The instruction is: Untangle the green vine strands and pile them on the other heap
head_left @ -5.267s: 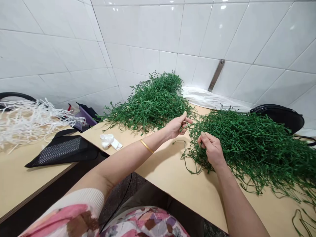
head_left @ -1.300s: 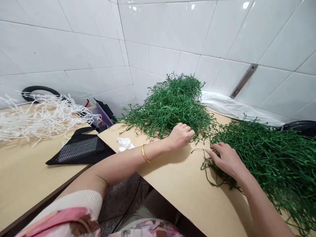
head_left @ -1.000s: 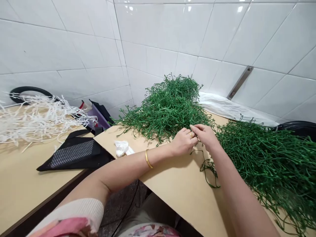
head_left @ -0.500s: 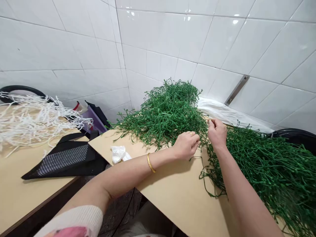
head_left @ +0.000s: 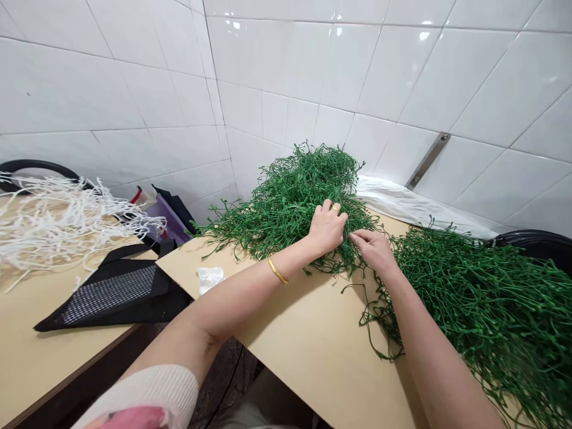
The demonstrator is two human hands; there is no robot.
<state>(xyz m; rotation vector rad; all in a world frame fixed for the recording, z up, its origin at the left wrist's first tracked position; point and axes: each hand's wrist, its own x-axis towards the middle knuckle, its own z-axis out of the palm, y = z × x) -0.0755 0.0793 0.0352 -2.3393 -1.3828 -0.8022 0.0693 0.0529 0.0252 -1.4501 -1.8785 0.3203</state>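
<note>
Head view: left hand [head_left: 328, 228] with curled fingers against the front of the far pile of green cords [head_left: 295, 199], near the wall corner; right hand [head_left: 375, 249] just beside, with thumb and forefinger together at the pile's edge. Grip on a cord: impossible to tell for either hand. Second green pile [head_left: 487, 292] rightward on the tabletop [head_left: 313, 339]; white cords [head_left: 67, 226] far left.

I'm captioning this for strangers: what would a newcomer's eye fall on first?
Probably the bright green heap of strands at the back and the second green heap on the right. The left hand and right hand sit close together at the back heap's near side. White strands sprawl on the table at far left.
</note>
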